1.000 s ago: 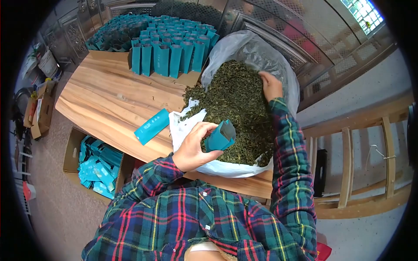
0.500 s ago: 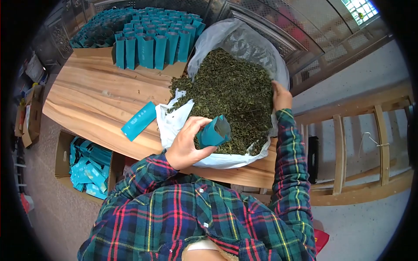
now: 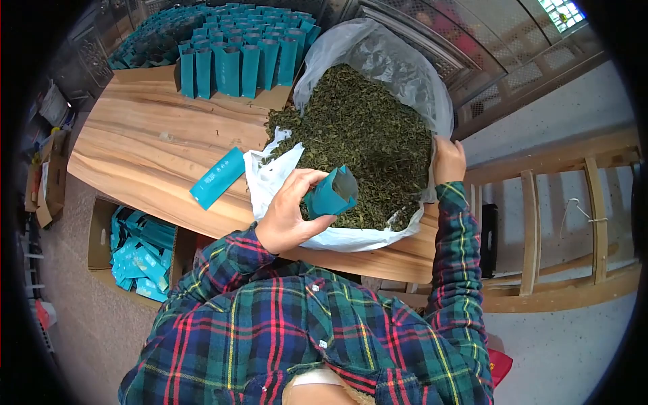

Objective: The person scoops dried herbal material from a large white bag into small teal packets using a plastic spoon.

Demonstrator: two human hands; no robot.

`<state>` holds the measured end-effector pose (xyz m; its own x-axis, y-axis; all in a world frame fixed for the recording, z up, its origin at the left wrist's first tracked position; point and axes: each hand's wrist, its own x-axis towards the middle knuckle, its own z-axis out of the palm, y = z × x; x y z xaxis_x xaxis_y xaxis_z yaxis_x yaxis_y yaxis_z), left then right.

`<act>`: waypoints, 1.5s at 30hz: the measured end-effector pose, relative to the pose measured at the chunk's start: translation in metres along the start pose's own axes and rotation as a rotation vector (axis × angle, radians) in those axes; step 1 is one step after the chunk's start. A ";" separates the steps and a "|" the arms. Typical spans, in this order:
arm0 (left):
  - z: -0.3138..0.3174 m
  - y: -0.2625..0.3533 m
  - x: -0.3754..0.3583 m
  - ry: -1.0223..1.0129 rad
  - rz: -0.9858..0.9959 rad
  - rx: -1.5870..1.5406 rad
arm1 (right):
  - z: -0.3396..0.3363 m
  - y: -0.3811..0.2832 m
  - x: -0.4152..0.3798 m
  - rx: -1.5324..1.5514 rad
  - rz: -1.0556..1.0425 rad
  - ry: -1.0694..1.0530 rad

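My left hand [image 3: 290, 212] is wrapped round a teal pouch [image 3: 332, 194], held upright with its open mouth facing up. Below and beyond it, dried green leaves [image 3: 368, 128] are heaped in a large translucent plastic bag [image 3: 415, 64] with its rim spread wide. At the right side of this bag, my right hand [image 3: 449, 162] has its fingers closed on the rim; the fingertips are partly hidden. A flat teal pouch [image 3: 217, 179] lies on the wooden table [image 3: 142, 145], left of the bag's white crumpled edge.
Many upright teal pouches [image 3: 233, 67] stand in rows at the table's back left. A cardboard box [image 3: 101, 233] on the floor at left holds flat teal packets [image 3: 142, 260]. To the right, a wooden ladder-like frame [image 3: 530, 229] lies by the wall.
My right hand has moved right and slightly down, away from the leaves and onto the bag's outer rim. My left hand still holds the pouch, at nearly the same place.
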<state>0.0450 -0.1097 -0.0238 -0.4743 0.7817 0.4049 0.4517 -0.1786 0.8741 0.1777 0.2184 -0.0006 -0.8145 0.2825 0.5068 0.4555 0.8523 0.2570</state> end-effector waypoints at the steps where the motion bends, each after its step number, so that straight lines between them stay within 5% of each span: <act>1: -0.001 0.000 0.000 0.002 -0.005 0.003 | 0.003 -0.004 -0.002 0.005 -0.002 -0.001; 9: -0.011 0.001 0.004 0.030 -0.025 0.034 | -0.010 -0.043 -0.012 0.244 -0.101 0.140; 17: -0.020 -0.004 0.031 0.048 0.103 0.103 | -0.022 -0.031 0.003 0.135 0.050 -0.319; 20: -0.027 -0.006 0.049 0.008 0.140 0.136 | 0.009 -0.039 0.006 0.474 -0.064 -0.161; 24: -0.042 -0.007 0.071 -0.094 0.012 0.189 | 0.026 -0.039 0.012 0.810 0.207 -0.266; 27: -0.047 -0.014 0.091 -0.103 0.022 0.257 | 0.036 -0.027 0.010 1.382 0.517 -0.286; 31: -0.043 -0.029 0.120 -0.133 0.087 0.358 | 0.013 -0.013 0.009 1.476 0.572 -0.219; 36: -0.020 -0.057 0.145 -0.147 0.207 0.392 | -0.034 -0.005 0.019 1.539 0.532 -0.157; 45: -0.002 -0.061 0.158 -0.144 0.191 0.411 | -0.084 -0.008 0.060 1.315 0.189 -0.366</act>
<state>-0.0586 0.0232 -0.0123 -0.2572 0.8377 0.4818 0.7964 -0.0987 0.5967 0.1555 0.1916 0.0963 -0.9193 0.3637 0.1506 0.0638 0.5150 -0.8548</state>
